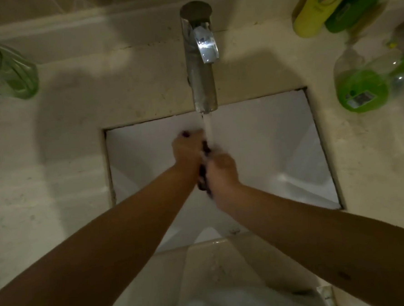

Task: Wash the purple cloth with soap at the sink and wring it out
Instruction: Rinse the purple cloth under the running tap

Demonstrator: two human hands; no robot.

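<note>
Beige stone counter [78,160], dim light, hard shadows

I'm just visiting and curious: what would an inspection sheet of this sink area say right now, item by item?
Surface: beige stone counter around a white sink; water runs from the metal tap.
Job's things: purple cloth, mostly hidden, squeezed between both hands under the stream; no suds clearly seen.
Clutter: green glass on the counter's left; yellow bottle, dark green bottle and clear bottle of green liquid on the right.
Hands: left hand and right hand both grip the cloth.
Cables: nothing seen.
Surroundings: pale ledge behind the tap; dim light.
</note>
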